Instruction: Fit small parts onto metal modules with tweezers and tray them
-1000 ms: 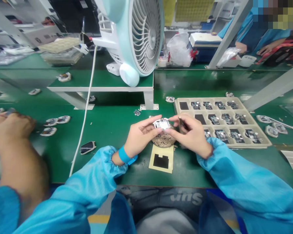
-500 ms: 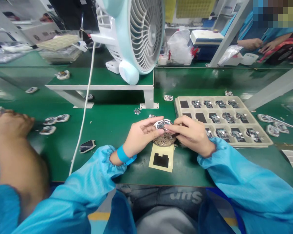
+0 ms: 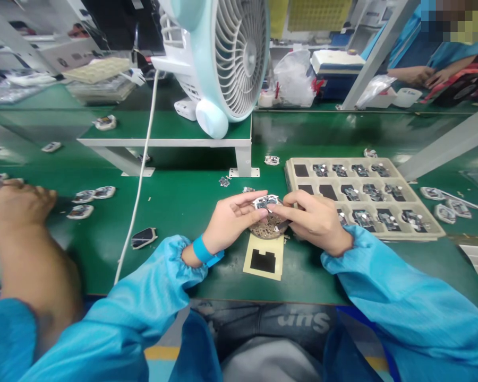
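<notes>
Held the white-framed circuit assembly (image 3: 263,202) pinched by its edge in the left hand (image 3: 228,223), above the round speckled disc (image 3: 263,228). Touched it with the right hand (image 3: 318,220), also grasping a partly hidden dark piece (image 3: 283,225). Had the yellow sheet (image 3: 279,257) near, compartmented tray (image 3: 400,236) right, fan (image 3: 245,58) far. Risked, seemingly, dropping the assembly through a slack pinch, or bending components through hard pressing.

- Left hand (image 3: 237,217): palm inward, thumb and fingers pinched.
- Right hand (image 3: 316,218): fingers curled, index extended leftward.
- Wrists: slightly bent, near each other.
- Forearms: reaching forward, angled inward.
</notes>
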Demonstrator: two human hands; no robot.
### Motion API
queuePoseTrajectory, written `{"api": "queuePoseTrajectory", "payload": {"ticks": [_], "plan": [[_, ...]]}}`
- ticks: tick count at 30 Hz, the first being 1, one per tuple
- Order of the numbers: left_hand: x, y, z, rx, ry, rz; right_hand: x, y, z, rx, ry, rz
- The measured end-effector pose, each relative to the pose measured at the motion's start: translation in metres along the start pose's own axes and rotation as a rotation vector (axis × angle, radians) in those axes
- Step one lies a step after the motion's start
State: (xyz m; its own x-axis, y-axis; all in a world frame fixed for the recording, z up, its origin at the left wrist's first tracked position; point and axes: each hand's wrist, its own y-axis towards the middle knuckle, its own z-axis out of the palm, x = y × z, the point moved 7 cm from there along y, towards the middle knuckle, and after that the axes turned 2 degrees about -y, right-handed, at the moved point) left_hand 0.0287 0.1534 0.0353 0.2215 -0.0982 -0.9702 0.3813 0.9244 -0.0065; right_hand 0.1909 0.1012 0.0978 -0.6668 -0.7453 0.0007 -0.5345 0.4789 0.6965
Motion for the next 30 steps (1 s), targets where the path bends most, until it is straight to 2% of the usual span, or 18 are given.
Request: {"api": "queuePoseTrajectory", "payload": {"ticks": [3,7,11,16,23,30], "plan": [[0.000,-0.001,-0.001,-0.025,0.034,0.048,-0.009,-0.002,0.007,0.026,0.159,0.128],[-0.006,-0.003,-0.004,-0.079,0.142,0.176,-0.019,-0.003,0.008,-0.054,0.386,0.324],[-0.017,-0.009,-0.008,-0.157,0.333,0.360,-0.022,0.000,0.005,-0.109,0.465,0.442],[-0.026,-0.017,-0.004,-0.172,0.530,0.541,-0.023,0.000,0.009,-0.106,0.526,0.622],[-0.024,-0.017,-0.004,-0.175,0.544,0.541,-0.029,-0.007,0.020,-0.008,0.716,0.943],[-0.028,-0.019,-0.002,-0.183,0.620,0.549,-0.033,-0.013,0.029,0.045,0.882,1.076]]}}
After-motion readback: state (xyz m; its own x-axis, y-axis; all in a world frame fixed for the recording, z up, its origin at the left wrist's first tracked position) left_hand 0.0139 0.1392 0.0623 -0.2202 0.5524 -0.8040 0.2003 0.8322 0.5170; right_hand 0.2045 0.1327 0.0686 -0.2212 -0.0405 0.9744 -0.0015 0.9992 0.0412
